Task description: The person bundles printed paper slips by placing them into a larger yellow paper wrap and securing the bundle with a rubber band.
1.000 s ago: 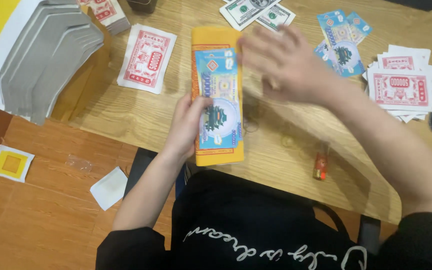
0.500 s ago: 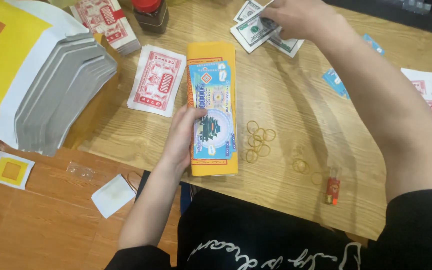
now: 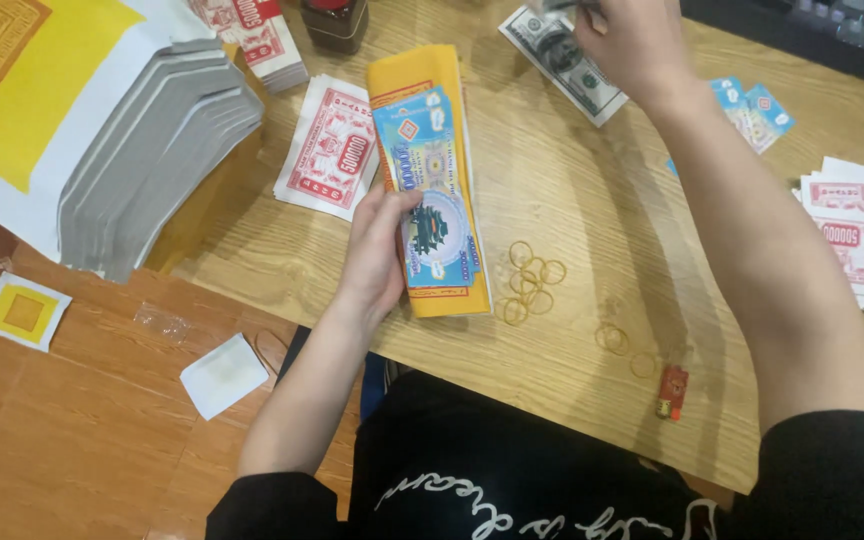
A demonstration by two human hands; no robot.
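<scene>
My left hand (image 3: 380, 250) grips the near left edge of a long yellow paper bundle (image 3: 430, 75) lying on the wooden table (image 3: 572, 190), thumb pressed on the blue printed notes (image 3: 427, 200) stacked on top of it. My right hand (image 3: 624, 40) is stretched to the far side, fingers closed on grey-green paper bills from a pile (image 3: 562, 62); the top of the frame cuts off its fingertips.
Red-and-white notes (image 3: 327, 150) lie left of the bundle, more (image 3: 857, 235) at the right edge, blue ones (image 3: 752, 105) beyond. Several rubber bands (image 3: 532, 280) and a small red lighter (image 3: 670, 390) sit near the front. A large grey-edged paper stack (image 3: 142, 160) fills the left.
My right hand went from hovering over the bundle to the far bill pile and took hold of bills there. The left hand kept its grip on the bundle.
</scene>
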